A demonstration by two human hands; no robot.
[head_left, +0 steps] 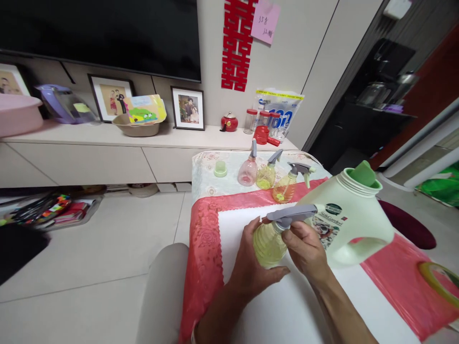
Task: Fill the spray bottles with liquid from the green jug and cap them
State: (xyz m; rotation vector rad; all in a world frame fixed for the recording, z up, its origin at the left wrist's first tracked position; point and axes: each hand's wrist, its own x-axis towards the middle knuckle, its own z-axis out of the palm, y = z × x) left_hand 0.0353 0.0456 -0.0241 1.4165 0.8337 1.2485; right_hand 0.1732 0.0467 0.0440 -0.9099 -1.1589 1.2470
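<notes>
A yellow-green spray bottle (269, 246) with a grey trigger head is held tilted over the white mat (247, 222). Around its ribbed body wraps my left hand (247, 267), thumb below. The fingers of my right hand (306, 248) are closed at the bottle's neck, just under the spray head. Just beyond my right hand stands a large pale green detergent jug (358, 215), its mouth uncapped and showing a green spout. Behind the held bottle are a pink spray bottle (248, 169), a yellow one (266, 176) and an amber one (285, 186).
A light green cap (220, 168) sits on the flowered tablecloth (204, 181). Red plastic (204, 239) covers part of the table. A roll of tape (439, 282) lies at the right edge. On the cabinet behind are lidded glass jars (250, 123) and framed photos (188, 110).
</notes>
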